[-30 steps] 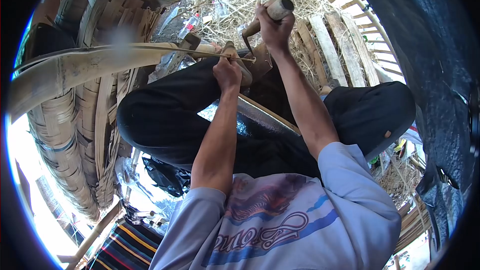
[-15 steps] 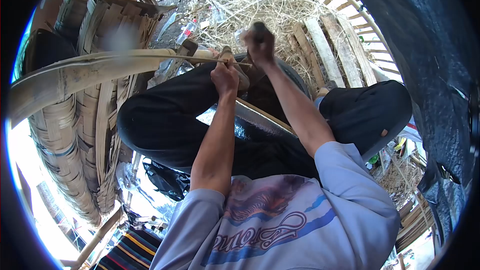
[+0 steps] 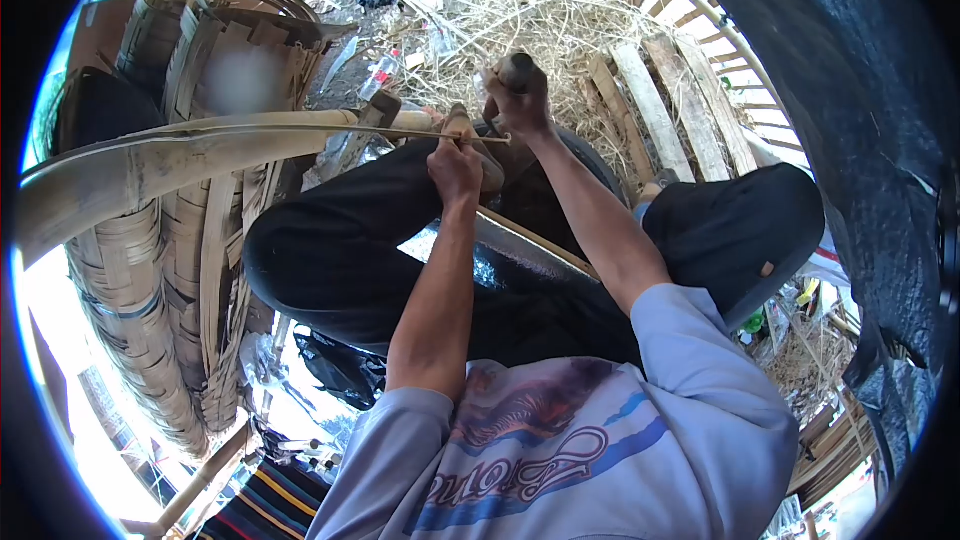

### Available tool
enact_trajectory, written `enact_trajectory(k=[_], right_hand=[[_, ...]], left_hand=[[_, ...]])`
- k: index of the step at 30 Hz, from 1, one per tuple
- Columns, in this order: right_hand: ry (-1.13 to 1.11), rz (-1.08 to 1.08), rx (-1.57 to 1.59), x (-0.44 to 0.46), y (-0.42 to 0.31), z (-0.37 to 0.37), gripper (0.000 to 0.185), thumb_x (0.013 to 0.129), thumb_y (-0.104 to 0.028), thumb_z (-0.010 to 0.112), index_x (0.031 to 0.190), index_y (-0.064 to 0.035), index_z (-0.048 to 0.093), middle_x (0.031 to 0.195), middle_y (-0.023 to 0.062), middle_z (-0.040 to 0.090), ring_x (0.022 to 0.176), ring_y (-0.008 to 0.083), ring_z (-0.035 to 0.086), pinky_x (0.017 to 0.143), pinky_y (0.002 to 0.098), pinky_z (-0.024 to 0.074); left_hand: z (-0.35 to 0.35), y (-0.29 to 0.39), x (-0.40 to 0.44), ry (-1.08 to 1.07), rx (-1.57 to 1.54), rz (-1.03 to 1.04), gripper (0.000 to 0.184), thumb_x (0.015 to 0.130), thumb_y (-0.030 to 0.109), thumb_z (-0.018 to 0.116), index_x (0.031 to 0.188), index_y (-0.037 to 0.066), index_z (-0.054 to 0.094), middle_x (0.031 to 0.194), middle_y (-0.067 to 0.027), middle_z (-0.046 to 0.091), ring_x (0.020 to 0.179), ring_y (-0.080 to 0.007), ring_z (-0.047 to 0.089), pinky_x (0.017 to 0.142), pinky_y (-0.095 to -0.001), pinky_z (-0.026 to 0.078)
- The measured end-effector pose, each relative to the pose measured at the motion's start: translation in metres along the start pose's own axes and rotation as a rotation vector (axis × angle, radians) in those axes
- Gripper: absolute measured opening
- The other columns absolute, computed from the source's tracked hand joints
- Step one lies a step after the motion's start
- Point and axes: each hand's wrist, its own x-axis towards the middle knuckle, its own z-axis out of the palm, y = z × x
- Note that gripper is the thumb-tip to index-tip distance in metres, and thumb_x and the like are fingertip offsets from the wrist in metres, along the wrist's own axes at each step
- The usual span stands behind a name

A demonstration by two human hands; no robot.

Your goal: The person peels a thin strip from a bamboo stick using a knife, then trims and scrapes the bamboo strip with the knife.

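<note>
My left hand (image 3: 455, 168) is closed around a thin bamboo strip (image 3: 385, 131), which runs far out to the left; its short end sticks out to the right of my fist. My right hand (image 3: 522, 110) grips a tool by its thick handle (image 3: 517, 68), whose dark rounded end points up; a dark blade-like part shows beside the fingers, just above the strip's end. I cannot make out the whole blade. A foot (image 3: 458, 122) is just beyond my left fist. My crossed legs in black trousers lie beneath both arms.
A thick bamboo pole (image 3: 250, 143) extends leftward past a short wooden post (image 3: 381, 105). Rolled woven bamboo panels (image 3: 125, 280) stand at the left. Straw shavings (image 3: 520, 15) and planks (image 3: 655, 110) lie ahead, with a plastic bottle (image 3: 380, 72). Dark sheeting (image 3: 850, 90) hangs at the right.
My right hand has come slightly down and its blur has eased, so the tool shows more clearly beside the strip. The left hand keeps its grip; the whole view has shifted slightly.
</note>
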Motion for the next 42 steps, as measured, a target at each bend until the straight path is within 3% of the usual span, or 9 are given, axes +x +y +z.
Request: enact_trajectory(k=[2,6,11,16,18,22,27,32,42], right_hand=[[0.075,-0.017,0.103,-0.001,-0.005,0.004,0.017,0.075,-0.015,0.072,0.074,-0.0052,0.058,0.061,-0.001,0.057,0.057,0.0056,0.051,0.054,0.025,0.0437],[0.098,-0.23,0.225,0.02,-0.062,0.0,0.013,0.078,-0.007,0.071,0.073,-0.0046,0.059,0.06,-0.0011,0.058,0.052,0.0043,0.053,0.049,0.0224,0.0436],[-0.129,-0.027,0.18,0.017,-0.043,-0.012,0.012,0.078,-0.011,0.07,0.078,-0.0053,0.06,0.066,-0.0001,0.06,0.059,0.0057,0.055,0.053,0.0238,0.0448],[-0.141,-0.08,-0.055,-0.002,-0.012,-0.002,0.013,0.076,-0.012,0.069,0.077,-0.0047,0.058,0.066,0.0005,0.057,0.06,0.0067,0.05,0.056,0.0252,0.044],[-0.179,0.027,0.051,0.001,-0.034,-0.003,0.014,0.076,-0.012,0.069,0.077,-0.0044,0.058,0.064,-0.0003,0.056,0.06,0.0055,0.048,0.055,0.0247,0.0433],[-0.159,-0.051,0.125,0.005,-0.075,0.004,0.016,0.076,-0.012,0.071,0.076,-0.0038,0.057,0.063,-0.0021,0.055,0.059,0.0044,0.046,0.053,0.0231,0.0418],[-0.292,-0.101,-0.276,-0.016,-0.031,0.007,0.023,0.073,-0.021,0.071,0.09,-0.0084,0.063,0.074,0.0099,0.065,0.065,0.0158,0.063,0.061,0.0312,0.0504],[-0.234,-0.036,-0.067,-0.007,-0.041,0.008,0.018,0.075,-0.014,0.071,0.087,-0.0047,0.061,0.069,0.0011,0.061,0.065,0.0057,0.054,0.06,0.0256,0.0475],[-0.214,0.034,-0.08,-0.01,-0.011,0.011,0.019,0.075,-0.018,0.071,0.075,-0.0046,0.058,0.062,0.0008,0.055,0.059,0.0074,0.049,0.055,0.0275,0.0433]], left_hand=[[-0.004,-0.002,-0.008,-0.013,0.0,0.036,0.018,0.085,0.02,0.063,0.09,0.003,0.065,0.072,-0.0246,0.062,0.075,-0.0427,0.062,0.063,-0.0478,0.049],[-0.001,0.001,-0.007,-0.003,0.031,-0.017,0.021,0.085,0.023,0.065,0.086,0.002,0.066,0.071,-0.0209,0.064,0.07,-0.0367,0.065,0.062,-0.0418,0.049],[-0.002,0.001,-0.006,-0.022,0.041,0.011,0.022,0.085,0.024,0.064,0.088,0.002,0.066,0.072,-0.0206,0.065,0.07,-0.036,0.065,0.062,-0.0416,0.049],[-0.001,-0.006,-0.006,-0.021,-0.012,0.035,0.015,0.086,0.02,0.062,0.089,0.005,0.064,0.07,-0.0243,0.061,0.073,-0.0425,0.062,0.062,-0.0479,0.048],[-0.003,0.003,-0.011,-0.013,0.053,0.023,0.019,0.085,0.021,0.064,0.088,0.002,0.066,0.072,-0.021,0.064,0.071,-0.0363,0.065,0.062,-0.0407,0.049],[0.0,0.0,-0.008,-0.005,0.024,0.038,0.02,0.086,0.022,0.063,0.088,0.002,0.065,0.074,-0.0223,0.064,0.075,-0.0384,0.064,0.064,-0.0426,0.049],[-0.006,0.008,-0.012,-0.058,0.031,-0.028,0.02,0.086,0.022,0.063,0.091,0.004,0.065,0.075,-0.0223,0.064,0.077,-0.039,0.064,0.066,-0.0443,0.049],[-0.007,0.004,-0.012,-0.058,-0.01,-0.035,0.02,0.085,0.023,0.063,0.092,0.004,0.065,0.077,-0.0228,0.064,0.079,-0.0398,0.063,0.068,-0.0453,0.049],[-0.004,0.004,-0.011,-0.015,-0.083,0.081,0.018,0.087,0.023,0.06,0.086,0.004,0.06,0.069,-0.0242,0.061,0.072,-0.044,0.06,0.06,-0.05,0.047]])
